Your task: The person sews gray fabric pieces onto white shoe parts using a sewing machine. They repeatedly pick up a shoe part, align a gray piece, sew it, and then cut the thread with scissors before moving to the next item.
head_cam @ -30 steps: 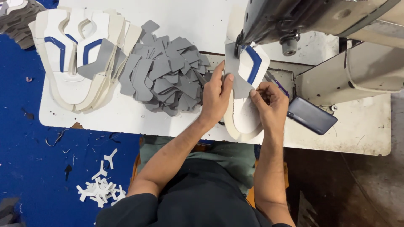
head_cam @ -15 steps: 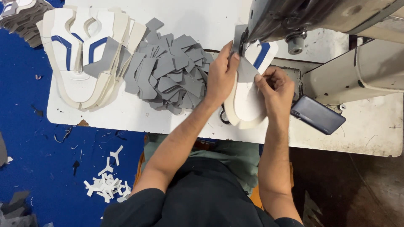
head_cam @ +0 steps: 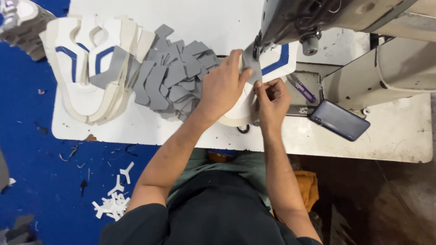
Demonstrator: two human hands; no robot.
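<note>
Dark charcoal short-sleeved top, sleeves ending near shoulder at 7 and 5 o'clock of frame. Forearms bare, no watch, rings or gloves visible on left hand (head_cam: 222,86) or right hand (head_cam: 271,99). Olive-green trousers over lap, just above top's neckline, centre frame.

I see the white worktable (head_cam: 204,18) carrying stacked white-and-blue shoe uppers (head_cam: 91,72) at its left edge, grey cut pieces (head_cam: 175,75) mid-table, a dark phone (head_cam: 339,120) rightward.
</note>
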